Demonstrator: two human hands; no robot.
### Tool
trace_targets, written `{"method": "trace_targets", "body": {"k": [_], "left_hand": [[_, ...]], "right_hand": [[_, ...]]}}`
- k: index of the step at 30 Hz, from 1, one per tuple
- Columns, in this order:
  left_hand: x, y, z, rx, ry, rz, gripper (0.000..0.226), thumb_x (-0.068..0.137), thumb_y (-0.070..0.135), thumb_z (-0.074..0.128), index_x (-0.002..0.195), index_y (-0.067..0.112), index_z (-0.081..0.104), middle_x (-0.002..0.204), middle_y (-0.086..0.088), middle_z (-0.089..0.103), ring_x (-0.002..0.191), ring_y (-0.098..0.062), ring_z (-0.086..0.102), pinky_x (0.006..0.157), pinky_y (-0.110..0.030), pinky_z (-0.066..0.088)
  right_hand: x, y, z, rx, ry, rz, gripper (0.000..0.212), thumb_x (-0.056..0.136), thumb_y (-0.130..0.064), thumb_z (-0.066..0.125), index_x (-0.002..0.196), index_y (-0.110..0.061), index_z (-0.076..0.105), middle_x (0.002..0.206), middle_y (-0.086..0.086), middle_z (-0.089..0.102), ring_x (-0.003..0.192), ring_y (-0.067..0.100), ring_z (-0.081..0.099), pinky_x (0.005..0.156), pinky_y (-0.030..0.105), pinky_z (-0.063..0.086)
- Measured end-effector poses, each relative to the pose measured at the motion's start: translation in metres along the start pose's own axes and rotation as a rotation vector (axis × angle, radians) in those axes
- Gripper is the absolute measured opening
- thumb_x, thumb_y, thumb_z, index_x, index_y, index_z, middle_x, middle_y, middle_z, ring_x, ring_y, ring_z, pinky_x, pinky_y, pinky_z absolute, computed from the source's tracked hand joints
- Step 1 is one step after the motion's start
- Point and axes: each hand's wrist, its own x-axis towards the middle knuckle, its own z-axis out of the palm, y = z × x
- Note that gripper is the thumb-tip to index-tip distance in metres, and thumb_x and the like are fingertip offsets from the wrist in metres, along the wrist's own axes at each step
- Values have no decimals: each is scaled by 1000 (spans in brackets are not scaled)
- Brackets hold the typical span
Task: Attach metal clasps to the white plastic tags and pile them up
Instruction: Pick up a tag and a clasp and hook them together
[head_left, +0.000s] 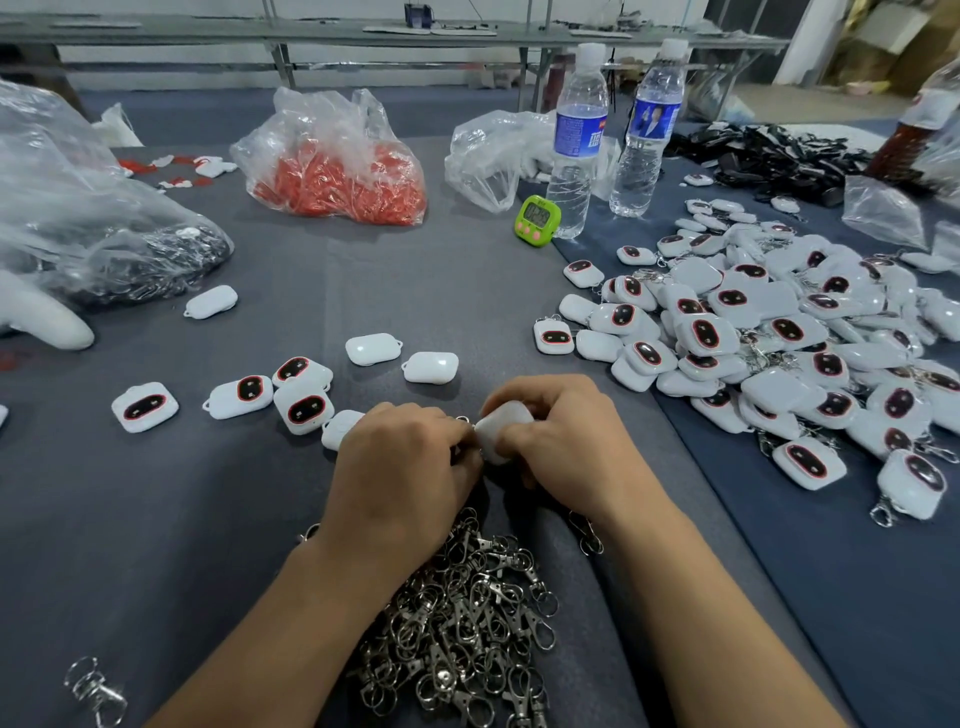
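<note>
Clipping a clasp (462, 419) onto a white tag (503, 430)
Right hand (563, 439) grips the tag; left hand (405, 467) seemingly pinches the half-hidden clasp. Next: seat it, then onto the pile (779, 338) at right.

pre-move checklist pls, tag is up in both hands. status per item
1. Grip: right hand curls round the white tag: ok.
2. Left hand at the tag's left edge; what it pinches is hidden: cannot tell.
3. Hook-up done: fingers cover the joint: cannot tell.
4. Supply: clasp pile lies between the forearms: ok.
5. Drop spot: finished pile on the right, in view: ok.
6. Next stock: loose tags lie just left of the hands: ok.
</note>
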Motion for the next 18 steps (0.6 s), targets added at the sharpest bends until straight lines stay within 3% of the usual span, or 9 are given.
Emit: {"method": "trace_targets", "body": {"k": [3,7,11,15,18], "left_hand": [[-1,1,-1,44,1,9,15,69,27,89,65,24,74,56,5,61,55,-23,54,61,-29,20],[-2,2,0,10,82,-22,18,72,24,87,63,20,71,56,2,60,55,-24,51,61,-29,24],[1,4,-1,-257,167,-17,5,79,20,76,74,22,75,66,7,66,65,-16,57,67,-33,46],[4,-2,-2,-607,146,-224,10,85,28,80,93,33,81,80,24,74,74,2,67,70,-14,50],[6,-3,-3,-776,82,-289,8,87,31,78,92,36,80,74,22,74,68,-4,70,64,-26,57]], "right_hand": [[-2,0,1,85,-26,7,27,60,-14,61,75,-30,77,60,-6,69,42,10,59,42,18,42],[0,3,3,310,-50,94,27,59,-13,60,79,-18,78,60,8,68,40,21,55,38,19,34],[-1,4,-4,594,-118,141,26,76,1,58,77,-13,79,62,20,62,36,17,47,36,17,27],[-1,2,-7,803,-149,195,31,82,2,55,76,-12,81,66,15,66,41,13,45,39,19,27],[0,0,-10,991,-178,252,38,88,4,49,74,-11,82,63,15,64,38,10,45,33,15,29]]}}
